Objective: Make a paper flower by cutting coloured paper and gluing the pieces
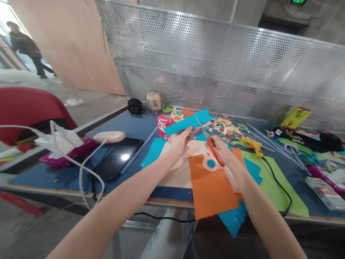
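Ok, status. Left hand is pinched closed on the lower edge of a blue paper strip and holds it up above the table, tilted, its right end higher. Right hand is wrapped through the orange handles of the scissors; the blades point up and left and meet the strip near its right end. Can't tell if the blades are apart or together.

Under both hands: an orange sheet hanging over the near table edge, with a small toothed disc lying on it, blue in the middle. Green sheet to the right, and a yellow glue gun just beyond it with its black cord trailing off the edge. Pile of paper scraps behind the scissors. Pink box just left of the strip.

Left side of the table: black tablet and a white charger with cables. Perforated metal screen along the back. Another person far off, top left.
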Motion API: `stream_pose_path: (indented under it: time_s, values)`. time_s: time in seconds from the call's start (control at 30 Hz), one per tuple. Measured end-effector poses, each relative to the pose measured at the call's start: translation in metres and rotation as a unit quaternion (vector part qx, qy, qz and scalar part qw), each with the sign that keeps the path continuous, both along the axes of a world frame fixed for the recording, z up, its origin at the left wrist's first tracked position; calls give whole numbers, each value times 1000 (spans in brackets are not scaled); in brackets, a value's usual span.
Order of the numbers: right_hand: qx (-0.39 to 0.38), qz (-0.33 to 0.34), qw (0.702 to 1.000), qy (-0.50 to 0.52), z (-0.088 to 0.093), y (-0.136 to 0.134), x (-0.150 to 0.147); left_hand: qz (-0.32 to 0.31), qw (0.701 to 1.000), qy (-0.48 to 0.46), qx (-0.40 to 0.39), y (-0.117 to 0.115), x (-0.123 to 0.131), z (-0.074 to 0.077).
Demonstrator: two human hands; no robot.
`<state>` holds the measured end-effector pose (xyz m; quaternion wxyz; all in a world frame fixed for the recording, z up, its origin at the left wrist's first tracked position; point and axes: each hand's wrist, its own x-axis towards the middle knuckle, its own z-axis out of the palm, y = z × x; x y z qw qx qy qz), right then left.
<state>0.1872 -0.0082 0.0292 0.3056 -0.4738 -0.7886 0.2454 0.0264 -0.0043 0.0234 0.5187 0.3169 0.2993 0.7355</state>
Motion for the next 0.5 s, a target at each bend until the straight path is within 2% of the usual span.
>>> stream_pose_path:
  time_s: [0.2,0.5]
  values:
    - [-4,-11,1000,-10,0,1,0,15,1000,10,-16,0,-2,3]
    - [6,-16,1000,-6,-3,3,0,34,999,29,5,4,-3,1]
